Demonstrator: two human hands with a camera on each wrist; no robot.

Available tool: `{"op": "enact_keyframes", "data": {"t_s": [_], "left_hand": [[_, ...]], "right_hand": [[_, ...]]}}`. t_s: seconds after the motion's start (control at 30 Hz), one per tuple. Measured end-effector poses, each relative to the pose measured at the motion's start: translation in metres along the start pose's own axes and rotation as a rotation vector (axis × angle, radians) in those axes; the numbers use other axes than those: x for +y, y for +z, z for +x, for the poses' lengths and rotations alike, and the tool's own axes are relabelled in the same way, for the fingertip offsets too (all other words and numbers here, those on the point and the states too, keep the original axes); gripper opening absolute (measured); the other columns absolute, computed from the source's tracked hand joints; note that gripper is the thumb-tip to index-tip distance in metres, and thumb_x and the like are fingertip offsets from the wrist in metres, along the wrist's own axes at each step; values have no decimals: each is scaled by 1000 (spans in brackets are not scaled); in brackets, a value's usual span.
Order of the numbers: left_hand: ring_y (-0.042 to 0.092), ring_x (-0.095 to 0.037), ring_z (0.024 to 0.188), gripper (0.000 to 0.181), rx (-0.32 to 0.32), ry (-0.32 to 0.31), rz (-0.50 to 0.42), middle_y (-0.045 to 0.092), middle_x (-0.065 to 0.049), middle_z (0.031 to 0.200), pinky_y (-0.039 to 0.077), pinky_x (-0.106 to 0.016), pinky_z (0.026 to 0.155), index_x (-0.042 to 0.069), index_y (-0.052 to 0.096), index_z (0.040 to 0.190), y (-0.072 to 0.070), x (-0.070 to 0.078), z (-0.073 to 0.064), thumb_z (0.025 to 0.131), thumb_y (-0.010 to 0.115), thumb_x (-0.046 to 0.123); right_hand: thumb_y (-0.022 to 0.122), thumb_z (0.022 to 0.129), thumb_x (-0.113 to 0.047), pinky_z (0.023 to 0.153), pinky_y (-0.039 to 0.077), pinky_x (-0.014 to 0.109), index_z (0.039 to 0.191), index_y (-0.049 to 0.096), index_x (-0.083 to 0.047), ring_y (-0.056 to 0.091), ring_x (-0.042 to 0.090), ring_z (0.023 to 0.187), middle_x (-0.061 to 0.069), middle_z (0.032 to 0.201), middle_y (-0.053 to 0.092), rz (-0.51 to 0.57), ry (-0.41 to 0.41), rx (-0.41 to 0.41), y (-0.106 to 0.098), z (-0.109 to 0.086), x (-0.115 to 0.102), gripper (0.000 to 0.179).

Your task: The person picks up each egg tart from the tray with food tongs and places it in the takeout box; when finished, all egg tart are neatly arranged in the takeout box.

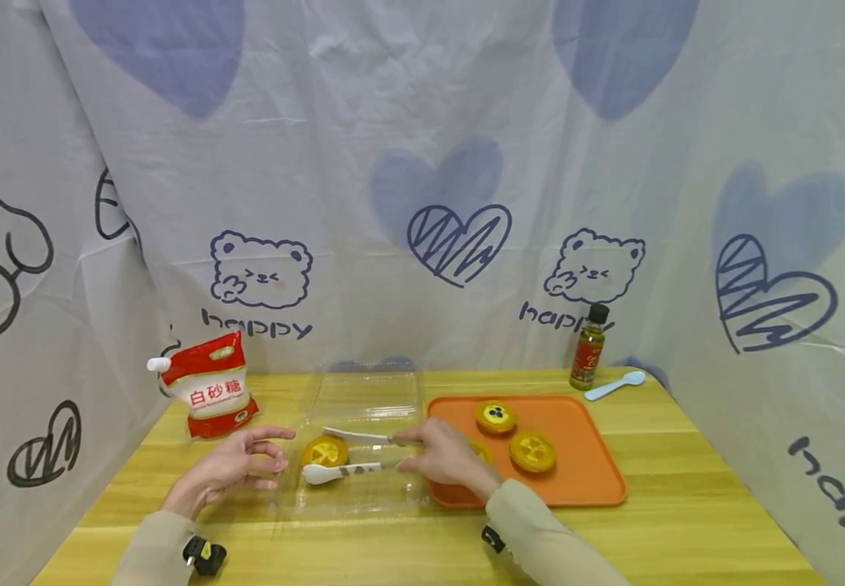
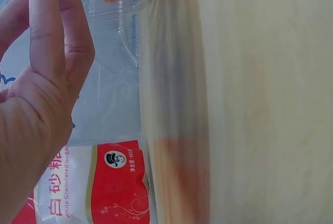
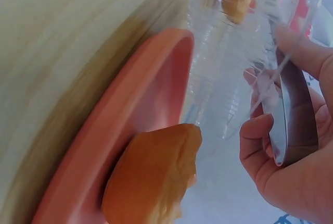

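The right hand (image 1: pixel 448 452), in the middle of the frame, grips the tongs (image 1: pixel 330 473), fingers and thumb bent about their smooth, shiny metal bend; the right wrist view shows this up close. Their pale arms reach leftward with rounded tips, the nearer one marked with dark patches. Between them sits the boxed tart (image 1: pixel 323 448), round and golden with a yellow patterned top, in the left end of the clear plastic container (image 1: pixel 393 496). I cannot tell whether both tips touch it. The container is thin, glossy and ribbed, its lid (image 1: pixel 364 395) raised at the back.

The left hand (image 1: pixel 235 465) holds nothing; its fingers are loosely bent just beside the container's left edge.

Right of centre lies an orange tray (image 1: pixel 584 480), rectangular with rounded corners and a raised rim. It bears a tart with dark dots (image 1: pixel 496 417), a plain yellow tart (image 1: pixel 532 452) and a third tart (image 1: pixel 483 452), partly hidden behind the right hand. The nearer tong arm likewise crosses the front of the boxed tart.

At left stands a red-and-white sugar bag (image 1: pixel 213 395) with a white spout; toward the right, a black-capped glass bottle (image 1: pixel 587 350) and a pale blue spoon (image 1: pixel 615 386) on the wood-grained table (image 1: pixel 686 496). Creased, heart-printed cloth (image 1: pixel 349 163) hangs behind.
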State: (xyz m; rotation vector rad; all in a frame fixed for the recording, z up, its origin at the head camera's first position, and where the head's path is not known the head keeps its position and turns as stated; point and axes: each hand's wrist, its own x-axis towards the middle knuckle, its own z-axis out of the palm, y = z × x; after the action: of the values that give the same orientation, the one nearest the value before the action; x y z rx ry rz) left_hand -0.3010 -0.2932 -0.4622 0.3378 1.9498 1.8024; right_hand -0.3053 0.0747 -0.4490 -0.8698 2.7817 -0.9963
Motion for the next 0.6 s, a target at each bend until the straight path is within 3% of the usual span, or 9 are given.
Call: {"op": "enact_keyframes", "data": {"t_s": [0.13, 0.37, 0.6], "left_hand": [[65, -18, 88, 65, 0, -3, 14, 60, -5, 100, 61, -33, 76, -9, 31, 145, 0, 0, 0, 89, 64, -1], [65, -18, 87, 66, 12, -16, 10, 60, -5, 100, 61, -33, 76, -8, 32, 145, 0, 0, 0, 89, 65, 0], [65, -18, 87, 63, 11, -9, 3, 60, -6, 100, 62, -33, 76, -6, 34, 145, 1, 2, -1, 90, 64, 0]], "right_hand": [[78, 83, -29, 75, 49, 23, 126, 68, -17, 39, 4, 54, 1, 126, 68, -5, 12, 5, -2, 0, 1, 45], [79, 83, -26, 65, 45, 21, 124, 69, -16, 32, 5, 50, 3, 123, 69, -25, -5, 13, -11, -5, -1, 43], [78, 83, -25, 67, 41, 20, 121, 71, -18, 46, 8, 69, 2, 111, 72, -85, -45, 52, -7, -7, 1, 40]]}}
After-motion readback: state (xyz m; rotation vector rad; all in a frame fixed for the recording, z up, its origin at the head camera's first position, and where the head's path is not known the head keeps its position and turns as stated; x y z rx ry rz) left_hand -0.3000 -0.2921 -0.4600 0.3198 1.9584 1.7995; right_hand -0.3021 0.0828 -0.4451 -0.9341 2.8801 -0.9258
